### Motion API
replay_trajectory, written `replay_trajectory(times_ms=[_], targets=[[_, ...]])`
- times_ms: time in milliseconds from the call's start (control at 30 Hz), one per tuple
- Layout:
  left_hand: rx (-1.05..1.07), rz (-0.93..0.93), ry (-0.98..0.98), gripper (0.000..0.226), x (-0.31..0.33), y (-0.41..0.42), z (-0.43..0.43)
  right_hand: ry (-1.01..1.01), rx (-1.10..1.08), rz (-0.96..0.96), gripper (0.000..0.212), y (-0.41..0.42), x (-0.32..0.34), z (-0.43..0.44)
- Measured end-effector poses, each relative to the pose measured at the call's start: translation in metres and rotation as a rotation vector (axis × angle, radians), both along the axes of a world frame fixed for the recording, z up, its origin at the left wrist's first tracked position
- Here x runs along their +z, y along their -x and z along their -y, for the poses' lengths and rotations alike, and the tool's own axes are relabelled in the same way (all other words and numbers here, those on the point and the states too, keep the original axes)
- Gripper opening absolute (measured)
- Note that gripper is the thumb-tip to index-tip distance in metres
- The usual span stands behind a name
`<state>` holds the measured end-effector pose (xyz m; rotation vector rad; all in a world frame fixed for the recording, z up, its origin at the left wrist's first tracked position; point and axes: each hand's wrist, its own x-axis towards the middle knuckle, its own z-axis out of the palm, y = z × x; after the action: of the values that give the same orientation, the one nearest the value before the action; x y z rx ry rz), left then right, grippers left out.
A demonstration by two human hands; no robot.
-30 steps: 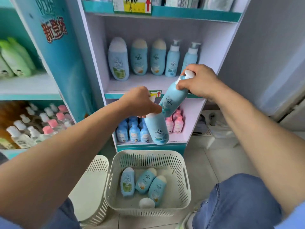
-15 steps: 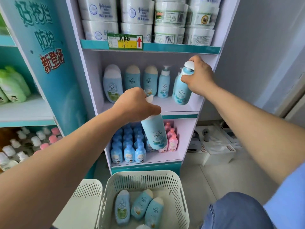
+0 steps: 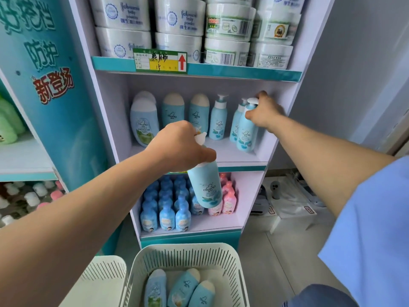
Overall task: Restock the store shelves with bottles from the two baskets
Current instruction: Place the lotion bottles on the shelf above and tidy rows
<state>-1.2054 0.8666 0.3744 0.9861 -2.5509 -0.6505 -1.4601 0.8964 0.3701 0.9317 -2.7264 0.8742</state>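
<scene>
left hand [image 3: 179, 147] clamped on pump bottle [image 3: 205, 189] neck, body hanging below fingers, not yet shelved | basket [image 3: 232, 260] beneath: 3 bottles [image 3: 179, 289] visible, still to stock | right hand [image 3: 263, 114] curled round second pump bottle [image 3: 245, 134] top, bottle standing on middle shelf [image 3: 223, 151] under fingers, nearly placed

Bright, cool, even light fills the aisle and leaves no hard shadows; only the back of the middle shelf [image 3: 155, 85] sits a little dimmer. The tubs [image 3: 124, 16] up top carry a faint sheen. Straight lines bow outward towards the edges of view, and the small bottles [image 3: 33, 193] far left are blurred.
</scene>
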Motion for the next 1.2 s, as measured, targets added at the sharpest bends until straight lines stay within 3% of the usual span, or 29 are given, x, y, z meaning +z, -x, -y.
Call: replay_trajectory(times_ms=[333, 500, 633, 700, 833, 967, 1100, 1200], targets=[[-0.020, 0.052, 0.002, 0.033, -0.001, 0.015, 0.014, -0.031, 0.058, 0.142, 0.050, 0.038, -0.010, 0.035], [-0.021, 0.058, -0.017, 0.029, -0.006, 0.018, 0.017, -0.107, 0.053, 0.013, 0.046, 0.041, -0.007, 0.033], [-0.011, 0.037, -0.075, 0.030, -0.005, 0.019, 0.019, -0.129, 0.069, -0.279, 0.048, 0.015, -0.009, 0.022], [-0.011, 0.017, -0.101, 0.029, -0.003, 0.017, 0.018, -0.061, 0.247, -0.193, 0.046, -0.013, -0.015, 0.011], [-0.015, 0.003, -0.151, 0.025, 0.002, 0.012, 0.015, 0.031, 0.591, 0.273, 0.041, -0.070, -0.025, -0.020], [0.000, -0.004, -0.231, 0.028, 0.007, 0.003, 0.015, -0.073, 0.777, 0.611, 0.052, -0.103, -0.028, -0.047], [0.010, 0.013, -0.279, 0.032, 0.009, -0.001, 0.018, -0.143, 0.834, 0.730, 0.059, -0.121, -0.036, -0.061], [0.034, 0.012, -0.266, 0.035, 0.012, 0.002, 0.016, -0.107, 0.742, 0.581, 0.062, -0.133, -0.042, -0.061]])
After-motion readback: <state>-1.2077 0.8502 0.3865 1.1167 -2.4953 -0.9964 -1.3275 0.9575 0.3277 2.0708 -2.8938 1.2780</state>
